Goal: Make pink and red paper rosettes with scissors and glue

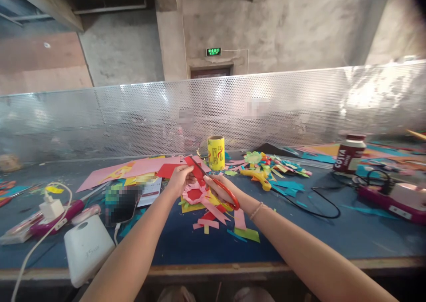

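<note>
My left hand (181, 178) pinches a piece of red paper (197, 169) over the middle of the table. My right hand (218, 187) is wrapped round red-handled scissors (235, 201), whose dark blades lie against the red paper. Just below both hands is a pink paper ring with a fringed edge and red middle (195, 194), resting on yellow paper. Pink and red strips (216, 211) and a green scrap (248, 234) lie around it. More red paper (168, 170) shows beside my left hand, partly behind it.
Behind my hands stands a yellow tape roll (216, 154). To its right are a paper pile (276, 162) and a yellow glue gun (258, 177) with a black cord. A dark bottle (349, 154) and purple power strips (392, 204) flank the right; a white power bank (88, 246) sits left.
</note>
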`<state>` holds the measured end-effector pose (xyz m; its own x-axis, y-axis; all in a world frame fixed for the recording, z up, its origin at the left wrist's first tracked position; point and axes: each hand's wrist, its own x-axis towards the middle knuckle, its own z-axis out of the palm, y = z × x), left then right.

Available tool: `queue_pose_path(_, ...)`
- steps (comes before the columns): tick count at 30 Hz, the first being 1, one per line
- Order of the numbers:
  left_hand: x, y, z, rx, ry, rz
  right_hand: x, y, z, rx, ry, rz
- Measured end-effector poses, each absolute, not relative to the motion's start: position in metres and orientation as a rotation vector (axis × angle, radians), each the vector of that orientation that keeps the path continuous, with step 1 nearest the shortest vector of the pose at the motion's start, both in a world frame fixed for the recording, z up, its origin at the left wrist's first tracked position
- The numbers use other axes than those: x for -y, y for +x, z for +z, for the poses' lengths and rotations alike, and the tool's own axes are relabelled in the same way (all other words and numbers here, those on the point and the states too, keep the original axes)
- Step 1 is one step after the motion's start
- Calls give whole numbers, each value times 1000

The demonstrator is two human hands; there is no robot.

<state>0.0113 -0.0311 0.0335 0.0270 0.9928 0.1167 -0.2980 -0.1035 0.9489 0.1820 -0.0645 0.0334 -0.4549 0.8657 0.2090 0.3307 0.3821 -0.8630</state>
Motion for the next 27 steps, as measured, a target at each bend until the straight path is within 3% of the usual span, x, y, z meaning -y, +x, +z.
queue_pose_path(8,39,15,37,-869,1276,1290,68,181,35,1866,-971,1160)
queue_pose_path(27,44,15,37,-949,1427,1155,60,184,27,1929,-1000,960)
